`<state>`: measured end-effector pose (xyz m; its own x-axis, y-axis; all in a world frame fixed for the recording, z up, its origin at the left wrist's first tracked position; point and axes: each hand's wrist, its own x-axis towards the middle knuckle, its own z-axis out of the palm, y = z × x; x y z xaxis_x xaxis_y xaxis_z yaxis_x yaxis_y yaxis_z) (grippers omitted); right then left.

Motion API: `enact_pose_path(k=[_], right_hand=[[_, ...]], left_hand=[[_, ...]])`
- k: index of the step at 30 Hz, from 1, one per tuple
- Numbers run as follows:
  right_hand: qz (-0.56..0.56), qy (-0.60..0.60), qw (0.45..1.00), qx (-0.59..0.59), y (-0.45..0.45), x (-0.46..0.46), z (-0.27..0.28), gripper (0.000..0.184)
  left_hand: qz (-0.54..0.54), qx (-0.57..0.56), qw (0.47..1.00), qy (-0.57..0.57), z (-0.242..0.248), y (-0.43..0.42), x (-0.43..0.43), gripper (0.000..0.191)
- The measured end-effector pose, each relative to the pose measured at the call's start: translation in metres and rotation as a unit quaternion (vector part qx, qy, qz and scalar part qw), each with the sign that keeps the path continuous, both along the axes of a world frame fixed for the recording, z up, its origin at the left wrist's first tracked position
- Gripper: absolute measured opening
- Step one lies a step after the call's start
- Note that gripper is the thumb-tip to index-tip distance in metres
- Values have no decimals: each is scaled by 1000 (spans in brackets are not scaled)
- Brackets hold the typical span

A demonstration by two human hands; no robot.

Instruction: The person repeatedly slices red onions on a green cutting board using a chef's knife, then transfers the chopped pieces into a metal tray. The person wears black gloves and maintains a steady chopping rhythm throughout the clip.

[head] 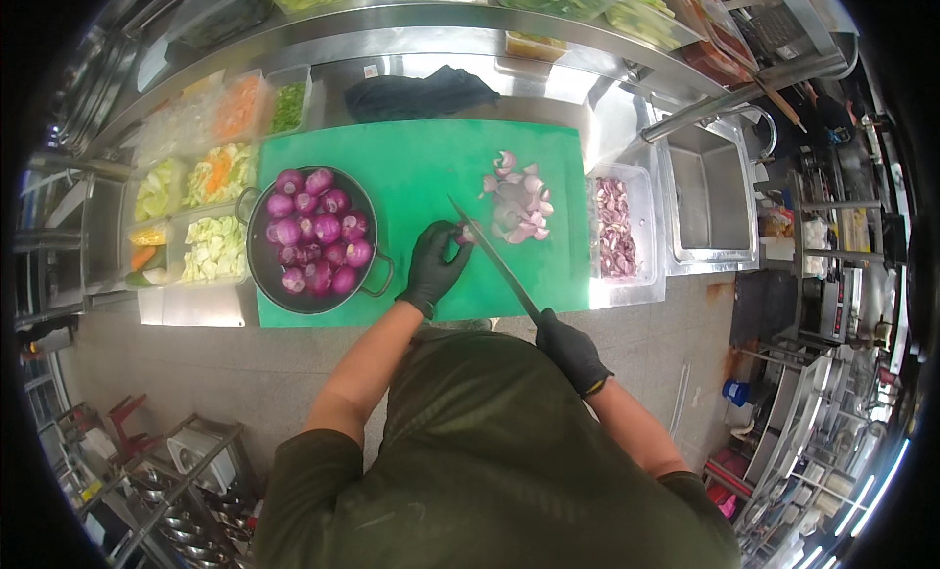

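Note:
My left hand (438, 262), in a black glove, holds a piece of red onion (467, 233) down on the green cutting board (433, 150). The handle of a long kitchen knife (507, 274) is in my right hand (573, 351), gloved too; its blade slants up and left across the board, beside the onion piece. To the right of the blade lies a loose pile of cut onion pieces (520, 202). A dark two-handled pan (312, 304) full of peeled red onions (316, 227) stands on the board's left part.
Right of the board is a clear plastic container (645, 227) with sliced onion, then a steel sink (705, 194). Containers of cut cabbage (214, 247) and other vegetables stand at the left. A dark cloth (422, 95) lies behind the board, below a steel shelf (440, 17).

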<state>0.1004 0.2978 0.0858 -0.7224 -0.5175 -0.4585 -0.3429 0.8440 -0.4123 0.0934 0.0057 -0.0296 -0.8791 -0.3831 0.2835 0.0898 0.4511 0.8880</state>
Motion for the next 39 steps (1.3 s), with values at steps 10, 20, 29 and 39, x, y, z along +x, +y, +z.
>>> enact_pose_path(k=[10,20,29,39], right_hand=[[-23,-21,995,-93,-20,-39,-85,30],[-53,62,991,-105,-21,-44,-70,26],[-56,85,992,-74,-44,-32,-58,22],[-13,131,986,-100,-47,-33,-67,20]], left_hand=[[-10,-105,994,21,-2,3,-11,33],[24,-265,960,-84,3,3,-20,40],[-27,-179,980,-79,10,-26,-17,26],[-71,-231,964,-114,24,-32,-25,19]])
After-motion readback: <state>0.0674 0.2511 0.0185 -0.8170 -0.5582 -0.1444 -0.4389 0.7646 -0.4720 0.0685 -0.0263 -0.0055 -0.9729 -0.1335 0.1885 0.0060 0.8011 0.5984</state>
